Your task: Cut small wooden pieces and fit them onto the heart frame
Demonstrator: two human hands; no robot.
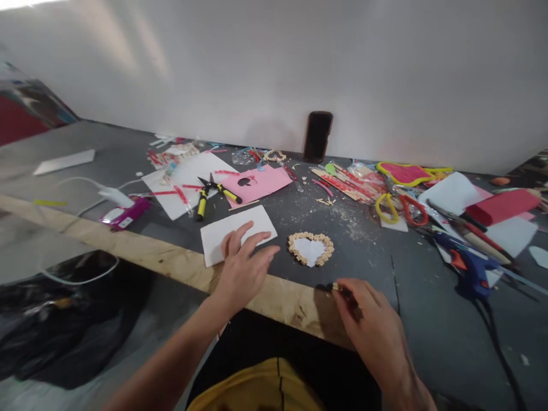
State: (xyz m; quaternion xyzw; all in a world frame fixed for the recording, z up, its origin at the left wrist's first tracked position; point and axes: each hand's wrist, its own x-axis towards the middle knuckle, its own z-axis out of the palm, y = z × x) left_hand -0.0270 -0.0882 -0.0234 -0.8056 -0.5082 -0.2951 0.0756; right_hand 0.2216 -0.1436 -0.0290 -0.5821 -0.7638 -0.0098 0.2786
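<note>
Right hand (373,319) nearest, fingertips pinching a small pale piece (335,286) above the bench's wooden edge (282,298). Left hand (245,269) spread wide over white paper (214,235); contact unclear. Just beyond, between the hands, flat on the dark tabletop (363,262): a heart (310,250), knobbly tan rim, plain white middle. Farther left, a purple box (133,216), its pale label too small to read.

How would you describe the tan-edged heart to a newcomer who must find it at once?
On the dark table, look between the left hand and the right hand. The heart lies there, right of a white paper. Unlike that plain paper, it has a bumpy tan border around a white centre.
</note>
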